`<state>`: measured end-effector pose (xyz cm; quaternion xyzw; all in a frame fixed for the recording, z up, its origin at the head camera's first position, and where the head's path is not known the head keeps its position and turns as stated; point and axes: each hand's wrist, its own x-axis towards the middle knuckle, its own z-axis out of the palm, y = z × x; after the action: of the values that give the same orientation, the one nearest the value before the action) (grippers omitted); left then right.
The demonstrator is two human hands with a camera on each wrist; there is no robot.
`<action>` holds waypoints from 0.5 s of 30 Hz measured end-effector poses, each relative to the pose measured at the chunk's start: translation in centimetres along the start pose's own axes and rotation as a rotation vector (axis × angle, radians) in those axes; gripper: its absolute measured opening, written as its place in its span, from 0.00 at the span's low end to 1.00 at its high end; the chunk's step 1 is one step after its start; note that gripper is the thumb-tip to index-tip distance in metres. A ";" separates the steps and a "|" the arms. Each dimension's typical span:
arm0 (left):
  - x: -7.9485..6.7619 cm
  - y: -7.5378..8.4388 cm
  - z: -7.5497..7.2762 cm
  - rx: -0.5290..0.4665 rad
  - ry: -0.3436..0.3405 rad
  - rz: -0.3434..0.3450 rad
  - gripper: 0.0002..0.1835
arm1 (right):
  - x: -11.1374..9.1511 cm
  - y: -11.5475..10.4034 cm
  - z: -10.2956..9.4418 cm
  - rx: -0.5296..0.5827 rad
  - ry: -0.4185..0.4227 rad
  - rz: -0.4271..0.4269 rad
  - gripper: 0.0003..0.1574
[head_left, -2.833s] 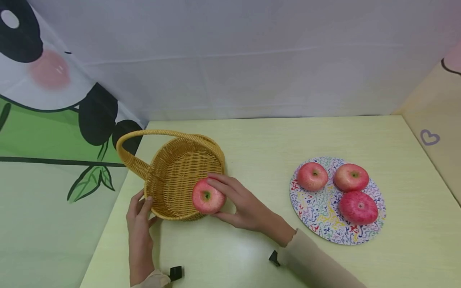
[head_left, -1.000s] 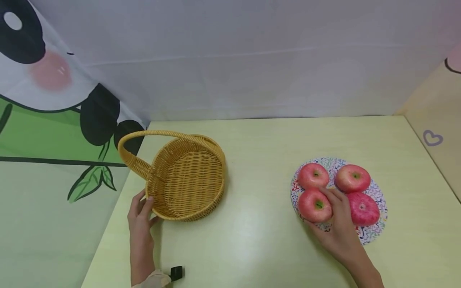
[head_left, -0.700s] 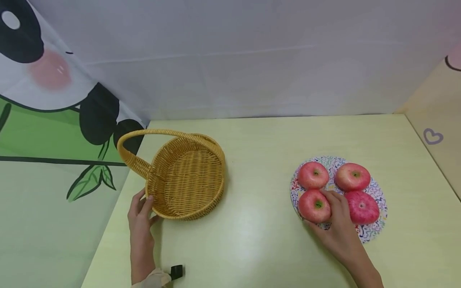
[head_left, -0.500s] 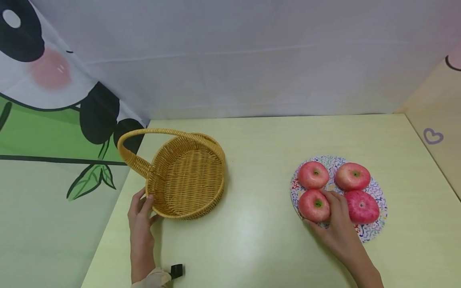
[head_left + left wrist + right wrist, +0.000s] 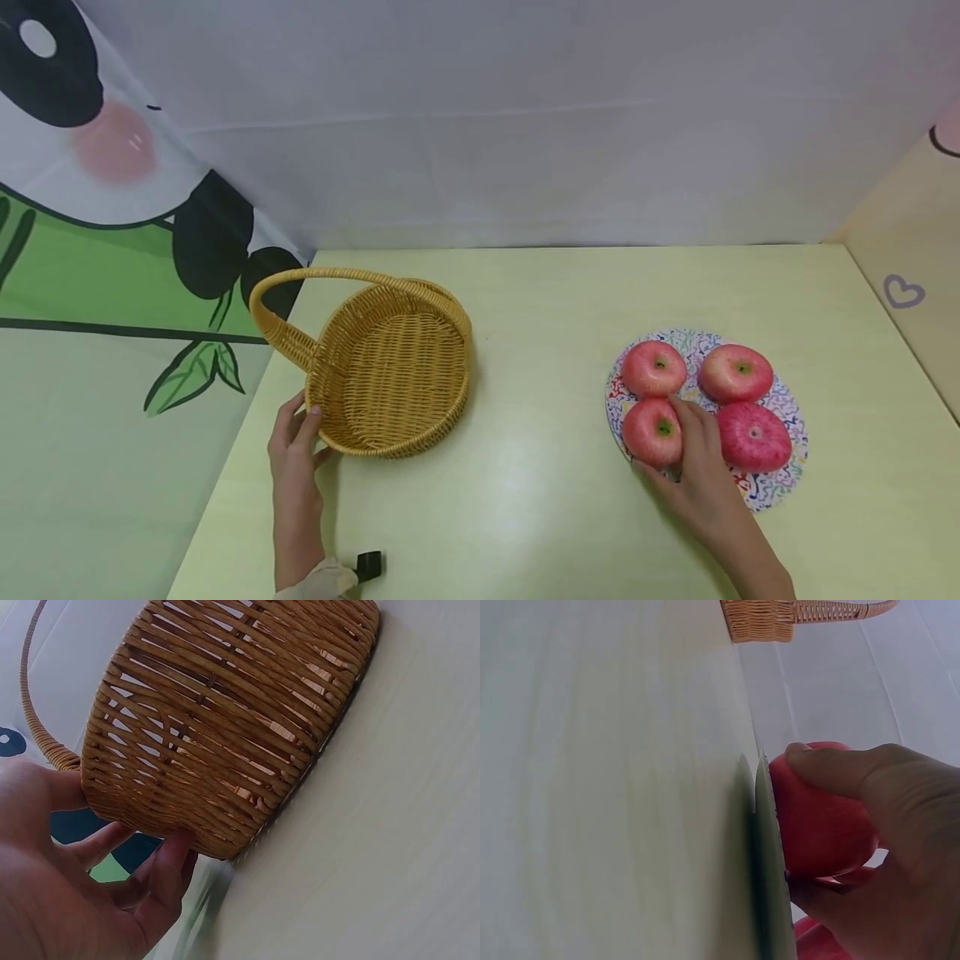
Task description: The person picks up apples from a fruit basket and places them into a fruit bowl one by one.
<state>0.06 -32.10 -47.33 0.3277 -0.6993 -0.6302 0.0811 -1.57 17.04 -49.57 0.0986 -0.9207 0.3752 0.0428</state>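
Note:
A round wicker basket (image 5: 397, 383) with a tall arched handle stands at the left of the table, nothing inside it. My left hand (image 5: 294, 467) holds its near-left side, thumb at the rim and fingers against the outer weave (image 5: 217, 735). On the right, my right hand (image 5: 705, 475) grips a red apple (image 5: 651, 433) on a colourfully patterned round plate (image 5: 693, 346). Its thumb lies on one side of the fruit, as the right wrist view shows. Three more apples share the plate: one behind (image 5: 652, 369), one at the back right (image 5: 737, 373), and a darker one (image 5: 753, 440) beside the hand.
The pale table (image 5: 525, 500) spans the space between basket and plate. Behind it hangs a plain pale cloth (image 5: 525, 150), with a cartoon-printed cloth (image 5: 90, 275) at the left. A black block (image 5: 368, 566) sits by the left sleeve.
My right hand has carried an apple from over the basket rightward to the plate, where it sits beside the others. The left hand and basket have stayed put.

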 end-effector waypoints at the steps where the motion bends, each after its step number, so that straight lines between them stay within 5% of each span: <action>1: 0.0 0.0 0.0 -0.004 0.003 0.004 0.27 | 0.0 0.0 0.0 -0.005 -0.003 -0.003 0.68; 8: -0.3 0.4 0.1 0.033 0.049 0.059 0.28 | 0.0 -0.4 -0.4 -0.063 -0.027 -0.035 0.70; 15: -1.9 2.0 0.8 0.575 0.295 0.320 0.22 | 0.1 -1.7 -2.0 -0.135 -0.037 -0.083 0.70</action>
<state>0.39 -30.41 -45.01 0.3110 -0.8710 -0.3331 0.1834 -1.32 17.27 -46.93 0.1403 -0.9397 0.3081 0.0478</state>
